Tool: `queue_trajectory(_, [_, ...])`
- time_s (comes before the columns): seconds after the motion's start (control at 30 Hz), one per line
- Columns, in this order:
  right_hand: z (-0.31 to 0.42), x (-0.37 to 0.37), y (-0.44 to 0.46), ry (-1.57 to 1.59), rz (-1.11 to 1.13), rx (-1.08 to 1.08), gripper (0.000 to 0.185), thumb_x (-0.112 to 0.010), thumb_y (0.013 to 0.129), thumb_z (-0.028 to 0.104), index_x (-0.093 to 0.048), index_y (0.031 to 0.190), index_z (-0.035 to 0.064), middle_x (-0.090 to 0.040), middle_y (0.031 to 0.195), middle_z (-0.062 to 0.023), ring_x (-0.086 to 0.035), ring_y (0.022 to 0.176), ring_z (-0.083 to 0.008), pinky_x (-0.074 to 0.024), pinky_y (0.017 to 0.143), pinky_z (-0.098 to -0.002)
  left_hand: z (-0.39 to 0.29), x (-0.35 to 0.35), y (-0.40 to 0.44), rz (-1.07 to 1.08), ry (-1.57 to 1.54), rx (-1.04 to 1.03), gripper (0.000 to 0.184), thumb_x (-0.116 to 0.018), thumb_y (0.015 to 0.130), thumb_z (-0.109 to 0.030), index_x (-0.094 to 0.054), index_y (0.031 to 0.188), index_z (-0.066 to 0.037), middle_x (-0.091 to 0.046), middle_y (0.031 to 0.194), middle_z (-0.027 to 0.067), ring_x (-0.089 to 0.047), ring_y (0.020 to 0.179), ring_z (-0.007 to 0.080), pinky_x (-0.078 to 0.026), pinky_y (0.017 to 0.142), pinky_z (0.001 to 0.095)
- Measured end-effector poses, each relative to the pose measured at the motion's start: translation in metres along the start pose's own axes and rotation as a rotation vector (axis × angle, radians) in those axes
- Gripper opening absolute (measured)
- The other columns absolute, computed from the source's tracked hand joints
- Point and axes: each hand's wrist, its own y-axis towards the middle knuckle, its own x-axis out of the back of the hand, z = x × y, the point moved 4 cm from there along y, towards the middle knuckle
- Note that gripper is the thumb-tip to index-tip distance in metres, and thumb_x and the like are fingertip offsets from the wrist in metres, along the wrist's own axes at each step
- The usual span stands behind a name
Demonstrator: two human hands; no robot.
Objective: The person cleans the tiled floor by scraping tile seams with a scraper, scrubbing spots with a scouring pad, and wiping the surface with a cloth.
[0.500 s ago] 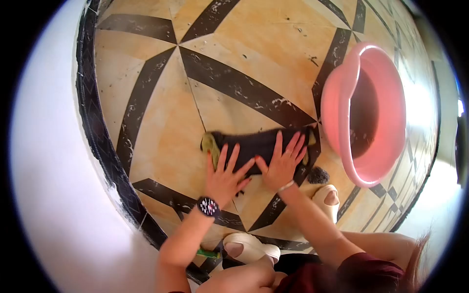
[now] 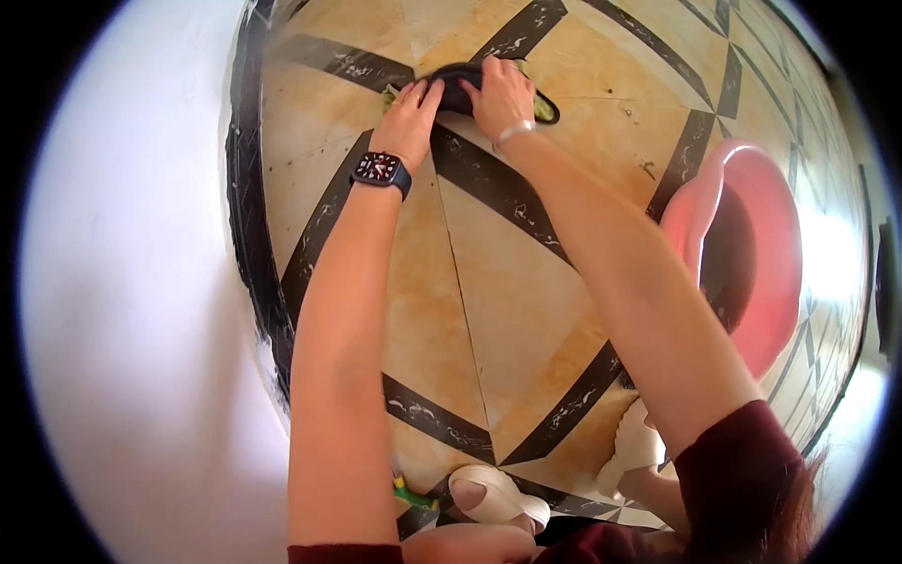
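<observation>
A dark cloth with yellow-green ends [image 2: 458, 92] lies bunched on the tiled floor [image 2: 512, 310] at the top middle of the head view. My left hand [image 2: 407, 122], a watch on its wrist, presses on the cloth's left part with its fingers bent over it. On the right part, my right hand [image 2: 501, 99] has its fingers curled over the cloth. Both arms are stretched far forward.
To the right stands a pink basin [image 2: 775, 254] with dark water in it. A white wall [image 2: 141, 282] with a black skirting runs along the left. Pale shoes [image 2: 498, 493] and a green-yellow object [image 2: 413, 498] are near the bottom.
Both hands have moved forward, away from my body, with the cloth under them. The cloth was spread flatter before and is now more bunched. My fingers went from spread to curled.
</observation>
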Motion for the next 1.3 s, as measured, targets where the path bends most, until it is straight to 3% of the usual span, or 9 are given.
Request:
queue_trajectory(0.07, [0.018,0.024,-0.044,0.147,-0.262,-0.043,0.036,-0.065,0.079,0.027,-0.051,0.101,0.0025,-0.046,0.119,-0.0221,-0.041,0.115,-0.0389,-0.0364,0.090,-0.0492,-0.018,0.028,-0.024,-0.165,-0.061,-0.016,0.048,-0.042,0.081,0.001,-0.041,0.129,-0.004,-0.046,0.128,0.0188,-0.041,0.123,0.0318,-0.040,0.098,0.0365])
queue_trajectory(0.4, [0.029,0.001,-0.170,-0.059,0.186,0.261,0.035,-0.058,0.083,0.029,-0.057,0.117,0.0190,-0.026,0.142,-0.0182,-0.019,0.130,-0.0470,-0.0234,0.102,-0.0573,-0.070,0.003,-0.169,0.194,-0.041,0.069,0.047,-0.058,0.081,-0.018,-0.048,0.126,-0.013,-0.037,0.136,0.0184,-0.030,0.130,0.0334,-0.033,0.100,0.0483])
queue_trajectory(0.53, [0.031,-0.029,-0.029,-0.212,0.271,0.062,0.042,-0.051,0.087,0.035,-0.049,0.125,0.0182,-0.033,0.139,-0.0174,-0.023,0.132,-0.0388,-0.0247,0.105,-0.0475,0.021,-0.021,-0.056,0.183,0.169,0.225,0.045,-0.042,0.091,-0.028,-0.037,0.136,-0.021,-0.032,0.143,0.0112,-0.028,0.132,0.0288,-0.024,0.105,0.0517])
queue_trajectory(0.6, [0.066,0.000,-0.020,-0.212,-0.024,0.064,0.046,-0.054,0.085,0.036,-0.048,0.124,0.0134,-0.039,0.133,-0.0189,-0.034,0.126,-0.0337,-0.0300,0.101,-0.0448,0.038,-0.023,-0.017,0.373,0.212,0.427,0.051,-0.041,0.089,-0.033,-0.031,0.138,-0.025,-0.029,0.145,0.0062,-0.025,0.134,0.0271,-0.023,0.106,0.0507])
queue_trajectory(0.73, [0.094,0.091,-0.179,-0.033,0.010,0.381,0.036,-0.059,0.080,0.022,-0.054,0.112,0.0058,-0.051,0.119,-0.0171,-0.048,0.111,-0.0332,-0.0416,0.089,-0.0412,0.041,-0.038,-0.031,0.358,0.123,0.469,0.052,-0.030,0.094,-0.043,-0.022,0.142,-0.028,-0.012,0.151,0.0025,-0.012,0.138,0.0259,-0.014,0.105,0.0602])
queue_trajectory(0.87, [0.006,0.194,-0.364,-0.076,0.840,0.258,0.047,-0.060,0.071,0.013,-0.053,0.116,0.0064,-0.046,0.123,-0.0185,-0.040,0.121,-0.0313,-0.0394,0.096,-0.0404,0.005,-0.027,-0.078,0.163,0.274,0.369,0.051,-0.035,0.094,-0.036,-0.023,0.142,-0.026,-0.013,0.150,0.0065,-0.013,0.138,0.0271,-0.016,0.101,0.0637])
queue_trajectory(0.93, [-0.060,0.232,-0.406,-0.378,0.765,0.005,0.047,-0.062,0.076,0.018,-0.051,0.121,0.0067,-0.042,0.126,-0.0215,-0.036,0.124,-0.0334,-0.0376,0.097,-0.0433,-0.025,-0.008,-0.108,0.021,0.234,0.294,0.052,-0.043,0.091,-0.029,-0.028,0.140,-0.021,-0.017,0.148,0.0100,-0.015,0.136,0.0306,-0.017,0.102,0.0616])
queue_trajectory(1.17, [-0.090,0.219,-0.404,-0.071,0.781,-0.274,0.035,-0.061,0.082,0.019,-0.055,0.115,0.0095,-0.043,0.125,-0.0205,-0.047,0.111,-0.0367,-0.0445,0.089,-0.0421,-0.128,0.043,-0.217,0.134,-0.234,0.235,0.058,-0.058,0.079,-0.010,-0.037,0.133,-0.009,-0.026,0.142,0.0182,-0.029,0.128,0.0359,-0.027,0.101,0.0500])
queue_trajectory(1.3, [-0.032,0.182,-0.378,0.134,0.608,0.019,0.032,-0.060,0.080,0.011,-0.056,0.111,0.0105,-0.047,0.117,-0.0182,-0.054,0.100,-0.0355,-0.0492,0.081,-0.0386,-0.154,0.065,-0.278,0.103,-0.449,0.594,0.044,-0.055,0.082,-0.006,-0.044,0.124,-0.004,-0.041,0.129,0.0202,-0.041,0.116,0.0385,-0.036,0.095,0.0417])
